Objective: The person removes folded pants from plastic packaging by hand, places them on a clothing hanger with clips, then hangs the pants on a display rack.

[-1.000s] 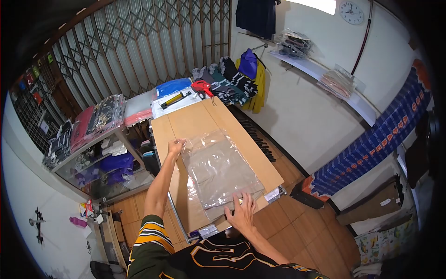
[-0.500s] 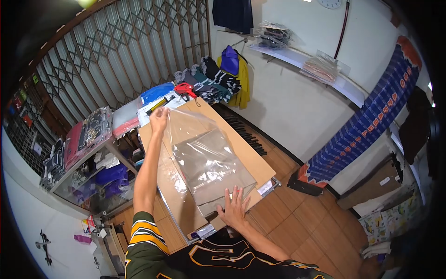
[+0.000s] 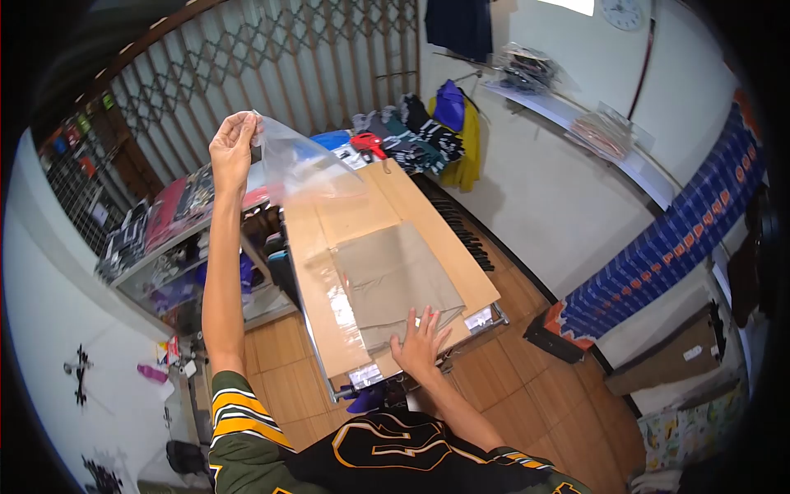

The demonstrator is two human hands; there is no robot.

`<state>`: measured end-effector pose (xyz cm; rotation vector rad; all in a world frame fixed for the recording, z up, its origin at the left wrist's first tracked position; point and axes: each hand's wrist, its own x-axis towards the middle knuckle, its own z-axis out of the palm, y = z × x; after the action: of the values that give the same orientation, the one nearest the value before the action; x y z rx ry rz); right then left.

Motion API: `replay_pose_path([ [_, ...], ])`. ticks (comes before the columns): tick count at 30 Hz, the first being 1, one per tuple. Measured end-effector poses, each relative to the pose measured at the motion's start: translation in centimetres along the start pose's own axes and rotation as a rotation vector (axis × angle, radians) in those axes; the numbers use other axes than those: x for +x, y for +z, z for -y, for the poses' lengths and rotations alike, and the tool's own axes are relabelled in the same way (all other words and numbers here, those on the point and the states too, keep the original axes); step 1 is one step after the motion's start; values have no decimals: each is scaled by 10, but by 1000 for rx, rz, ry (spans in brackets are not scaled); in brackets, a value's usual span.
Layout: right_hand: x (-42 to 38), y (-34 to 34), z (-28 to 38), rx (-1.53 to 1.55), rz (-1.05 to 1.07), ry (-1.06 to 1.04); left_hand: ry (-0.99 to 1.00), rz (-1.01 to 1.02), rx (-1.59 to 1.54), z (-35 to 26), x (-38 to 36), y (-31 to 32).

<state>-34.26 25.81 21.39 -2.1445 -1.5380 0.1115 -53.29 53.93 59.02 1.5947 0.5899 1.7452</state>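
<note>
Head view: left hand (image 3: 233,155) pinches clear plastic (image 3: 309,174); right hand (image 3: 420,347), spread flat, rests on beige cloth (image 3: 399,276) near the surface's (image 3: 384,195) near edge.

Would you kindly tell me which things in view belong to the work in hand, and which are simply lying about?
In hand:
clear plastic, held up by the left hand
folded beige cloth, under the right hand
brown tabletop beneath the cloth

Lying about:
red tool
striped clothes pile
bagged bundle on the wall shelf
</note>
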Motion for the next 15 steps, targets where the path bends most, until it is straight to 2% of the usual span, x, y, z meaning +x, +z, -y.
replay_pose_path([
  [6, 0, -8, -4, 28, 29, -31, 52, 67, 254, -93, -87, -49],
  [9, -1, -24, -2, 69, 138, -6, 73, 80, 263, -133, -131, -73],
  [11, -1, -17, -4, 108, 115, -9, 71, 60, 323, -155, -157, -94],
  [14, -4, -25, 8, 677, 171, 56, 14, 53, 371, -188, -191, -119],
  [15, -7, -39, 24, 677, 191, 38, 11, 32, 387, -194, -202, -128],
])
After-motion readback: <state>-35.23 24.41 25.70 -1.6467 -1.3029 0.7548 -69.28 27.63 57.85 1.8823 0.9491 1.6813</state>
